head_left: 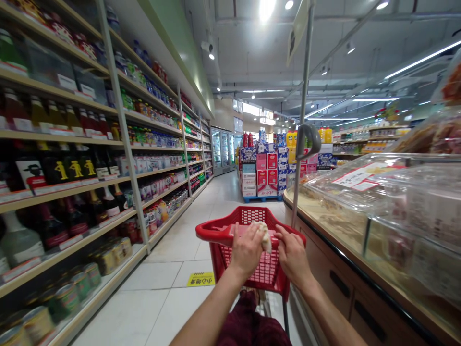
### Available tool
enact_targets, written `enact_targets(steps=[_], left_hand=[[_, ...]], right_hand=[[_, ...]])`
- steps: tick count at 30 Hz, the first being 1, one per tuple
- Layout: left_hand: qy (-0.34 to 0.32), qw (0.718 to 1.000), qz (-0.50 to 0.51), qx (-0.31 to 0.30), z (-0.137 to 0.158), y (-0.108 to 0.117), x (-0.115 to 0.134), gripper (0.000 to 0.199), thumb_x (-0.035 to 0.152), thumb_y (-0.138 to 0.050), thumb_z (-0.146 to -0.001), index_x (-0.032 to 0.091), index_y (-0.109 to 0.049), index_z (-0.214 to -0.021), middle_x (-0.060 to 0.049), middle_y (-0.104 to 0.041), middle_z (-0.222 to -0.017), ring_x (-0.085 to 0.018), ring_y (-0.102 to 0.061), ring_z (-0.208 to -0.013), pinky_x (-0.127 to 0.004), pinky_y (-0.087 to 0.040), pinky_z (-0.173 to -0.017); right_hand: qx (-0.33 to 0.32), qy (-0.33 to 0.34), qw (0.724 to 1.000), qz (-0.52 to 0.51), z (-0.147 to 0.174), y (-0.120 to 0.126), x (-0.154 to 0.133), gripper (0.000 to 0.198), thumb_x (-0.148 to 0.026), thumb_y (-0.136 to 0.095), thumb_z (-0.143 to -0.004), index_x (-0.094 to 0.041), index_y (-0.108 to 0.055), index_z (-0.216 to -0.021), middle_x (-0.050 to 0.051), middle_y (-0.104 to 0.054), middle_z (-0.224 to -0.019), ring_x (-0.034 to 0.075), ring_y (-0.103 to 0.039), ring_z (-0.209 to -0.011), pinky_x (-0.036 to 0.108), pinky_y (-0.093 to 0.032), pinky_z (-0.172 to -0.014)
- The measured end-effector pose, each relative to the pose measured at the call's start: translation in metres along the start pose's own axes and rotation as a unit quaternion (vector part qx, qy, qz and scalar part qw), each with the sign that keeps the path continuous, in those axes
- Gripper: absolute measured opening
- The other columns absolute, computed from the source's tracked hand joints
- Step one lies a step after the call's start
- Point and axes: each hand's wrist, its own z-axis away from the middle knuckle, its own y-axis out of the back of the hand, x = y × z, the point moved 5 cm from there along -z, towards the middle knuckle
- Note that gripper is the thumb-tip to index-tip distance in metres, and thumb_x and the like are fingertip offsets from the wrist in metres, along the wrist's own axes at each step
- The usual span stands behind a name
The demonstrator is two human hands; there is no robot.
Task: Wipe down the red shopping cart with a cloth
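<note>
A red shopping cart with a mesh basket stands directly in front of me. My left hand lies over its handle, fingers pressing a crumpled whitish cloth against the red bar. The cloth sticks out past the fingertips on the right side. My right hand rests its fingertips at the right part of the handle, close to the cloth, with its fingers apart and nothing visible in them. Parts of the handle are hidden beneath both hands.
Tall shelves of bottles and cans line the left. Close on the right runs a display counter with clear plastic covers, beside a metal pole. Stacked cartons stand ahead. A yellow floor sticker lies left of the cart.
</note>
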Motion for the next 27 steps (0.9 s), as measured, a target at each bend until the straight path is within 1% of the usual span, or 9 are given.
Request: enact_targets(steps=[4, 6, 7, 10, 12, 18, 20, 24, 27], left_hand=[[0.147, 0.987, -0.043, 0.045, 0.013, 0.020, -0.044, 0.035, 0.016, -0.037, -0.079, 0.025, -0.052, -0.109, -0.006, -0.058, -0.115, -0.020, -0.052, -0.106, -0.057, -0.013, -0.101], [0.195, 0.977, -0.054, 0.061, 0.017, 0.024, -0.054, 0.036, 0.014, -0.036, -0.078, 0.023, -0.052, -0.108, -0.007, -0.058, -0.115, -0.021, -0.052, -0.106, -0.057, -0.015, -0.100], [0.181, 0.981, -0.048, 0.056, 0.015, 0.021, -0.050, 0.036, 0.013, -0.037, -0.078, 0.023, -0.052, -0.108, -0.007, -0.057, -0.116, -0.020, -0.051, -0.107, -0.056, -0.014, -0.101], [0.043, 0.999, -0.013, 0.015, 0.004, 0.006, -0.014, 0.036, 0.015, -0.039, -0.078, 0.025, -0.050, -0.111, -0.003, -0.055, -0.119, -0.017, -0.048, -0.112, -0.051, -0.012, -0.104], [-0.002, 1.000, -0.006, -0.001, 0.002, 0.003, -0.006, 0.036, 0.017, -0.039, -0.079, 0.027, -0.049, -0.112, -0.002, -0.055, -0.119, -0.016, -0.048, -0.111, -0.051, -0.010, -0.104], [0.194, 0.976, -0.079, 0.055, 0.025, 0.037, -0.082, 0.033, 0.015, -0.038, -0.078, 0.023, -0.052, -0.106, -0.008, -0.059, -0.113, -0.021, -0.053, -0.105, -0.058, -0.012, -0.100], [0.173, 0.982, -0.058, 0.055, 0.024, 0.033, -0.073, 0.033, 0.015, -0.037, -0.078, 0.024, -0.051, -0.108, -0.007, -0.058, -0.116, -0.020, -0.051, -0.108, -0.057, -0.013, -0.101], [0.061, 0.997, 0.032, 0.023, 0.004, -0.001, -0.003, 0.035, 0.015, -0.039, -0.079, 0.025, -0.048, -0.111, -0.003, -0.055, -0.119, -0.018, -0.046, -0.113, -0.052, -0.017, -0.104], [0.095, 0.989, 0.108, 0.025, -0.010, -0.011, 0.015, 0.048, 0.013, -0.039, -0.076, 0.021, -0.037, -0.123, -0.007, -0.055, -0.119, -0.018, -0.048, -0.112, -0.044, -0.032, -0.099]], right_hand=[[-0.009, -0.004, 1.000, 0.007, 0.000, 0.002, 0.000, 0.036, -0.016, -0.037, -0.079, -0.016, -0.048, -0.114, 0.006, -0.065, -0.097, 0.019, -0.055, -0.088, 0.040, -0.036, -0.086], [-0.003, -0.007, 1.000, 0.014, 0.000, 0.002, 0.001, 0.036, -0.017, -0.038, -0.079, -0.015, -0.049, -0.113, 0.006, -0.065, -0.096, 0.019, -0.055, -0.086, 0.041, -0.036, -0.086], [0.000, -0.008, 1.000, 0.016, 0.000, 0.002, 0.001, 0.036, -0.017, -0.039, -0.078, -0.015, -0.050, -0.112, 0.006, -0.065, -0.094, 0.019, -0.055, -0.085, 0.041, -0.036, -0.086], [-0.004, 0.000, 1.000, 0.012, 0.000, 0.002, 0.002, 0.037, -0.017, -0.038, -0.078, -0.016, -0.049, -0.113, 0.006, -0.064, -0.096, 0.019, -0.055, -0.085, 0.040, -0.037, -0.085], [-0.010, 0.004, 1.000, 0.009, 0.000, 0.003, 0.003, 0.038, -0.016, -0.038, -0.077, -0.016, -0.048, -0.114, 0.006, -0.063, -0.099, 0.019, -0.054, -0.088, 0.040, -0.038, -0.085], [0.014, 0.014, 1.000, 0.016, 0.002, 0.003, 0.005, 0.035, -0.015, -0.037, -0.078, -0.016, -0.051, -0.110, 0.007, -0.063, -0.101, 0.019, -0.054, -0.088, 0.041, -0.036, -0.087], [0.021, 0.018, 0.999, 0.016, 0.003, 0.003, 0.007, 0.035, -0.016, -0.037, -0.078, -0.017, -0.051, -0.110, 0.007, -0.063, -0.100, 0.019, -0.055, -0.087, 0.042, -0.036, -0.087], [0.013, 0.015, 1.000, 0.007, 0.002, 0.002, 0.001, 0.037, -0.021, -0.036, -0.081, -0.018, -0.048, -0.116, 0.007, -0.064, -0.099, 0.019, -0.056, -0.088, 0.042, -0.037, -0.086], [-0.007, 0.029, 1.000, -0.009, -0.002, -0.005, -0.020, 0.040, -0.027, -0.034, -0.084, -0.018, -0.044, -0.121, 0.009, -0.058, -0.112, 0.020, -0.053, -0.101, 0.042, -0.036, -0.089]])
